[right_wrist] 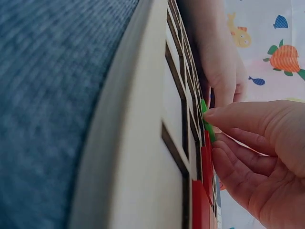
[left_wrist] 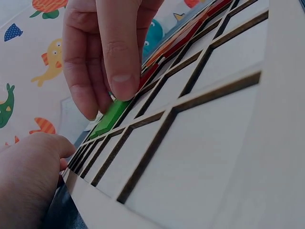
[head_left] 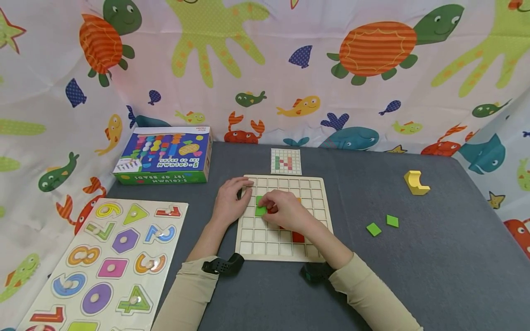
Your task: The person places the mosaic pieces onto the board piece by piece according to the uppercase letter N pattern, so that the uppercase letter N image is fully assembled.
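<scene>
A wooden grid board (head_left: 256, 256) lies in front of the person, with green, red and orange square tiles in some cells. My right hand (head_left: 287, 210) reaches over it and pinches a green tile (left_wrist: 109, 118) between thumb and fingers, close above or in a left-side cell. In the right wrist view, the fingertips touch that green tile (right_wrist: 208, 125) next to red tiles (right_wrist: 201, 202). My left hand (head_left: 231, 197) rests on the board's left edge near its far corner, fingers extended. Partly covered by the right arm, another red tile (head_left: 298, 237) sits nearer the front.
A small pattern card (head_left: 285, 173) lies behind the board. Two loose green tiles (head_left: 373, 229) and a yellow curved block (head_left: 415, 183) are at the right. To the left are a bead-set box (head_left: 165, 156) and a number-and-shape puzzle board (head_left: 136, 243).
</scene>
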The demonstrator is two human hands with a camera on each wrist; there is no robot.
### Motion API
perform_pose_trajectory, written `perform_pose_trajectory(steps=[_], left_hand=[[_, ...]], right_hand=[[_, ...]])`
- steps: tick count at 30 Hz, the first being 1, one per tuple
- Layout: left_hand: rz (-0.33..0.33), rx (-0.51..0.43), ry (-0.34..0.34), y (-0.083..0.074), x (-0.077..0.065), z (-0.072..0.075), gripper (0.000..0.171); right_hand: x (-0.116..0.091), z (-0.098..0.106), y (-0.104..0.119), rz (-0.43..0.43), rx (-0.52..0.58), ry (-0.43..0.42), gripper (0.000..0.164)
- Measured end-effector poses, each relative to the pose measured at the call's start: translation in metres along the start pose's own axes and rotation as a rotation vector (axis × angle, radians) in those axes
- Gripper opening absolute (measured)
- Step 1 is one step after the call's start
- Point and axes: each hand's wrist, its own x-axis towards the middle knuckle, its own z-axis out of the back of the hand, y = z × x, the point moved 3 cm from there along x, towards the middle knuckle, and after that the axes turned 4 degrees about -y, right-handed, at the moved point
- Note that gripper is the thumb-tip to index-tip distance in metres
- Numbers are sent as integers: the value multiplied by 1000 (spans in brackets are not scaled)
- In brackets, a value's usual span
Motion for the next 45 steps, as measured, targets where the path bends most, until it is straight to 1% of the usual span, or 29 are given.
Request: perform_pose_trajectory(steps=[4,9,14,19,26,32,39,45], left_hand=[[-7,-3,-2,-1,-1,0,21],[-5,-7,4,-2,-1,-1,22],[0,-14,5,-1,-1,0,22],[5,-22,4,0,-2,0,23],[9,-25,11,0,-2,0,24],[13,-22,18,0,-2,-1,24],[18,-16,20,1,-2,-1,24],[5,-20,13,0,-2,-1,24]], right_hand=[[-2,0,0,3,2,-7,23],[-7,6,-3,-42,28,-8,23],[-16,20,-11,-70,21,-24,21],[-31,40,-25,-127,17,-46,22],[-58,65,-50,-196,-10,-92,23],[-82,82,-68,-259,-60,-127,22],[-115,102,-85,-283,-124,-149,23],[-148,122,-96,-267,-215,-146,19]])
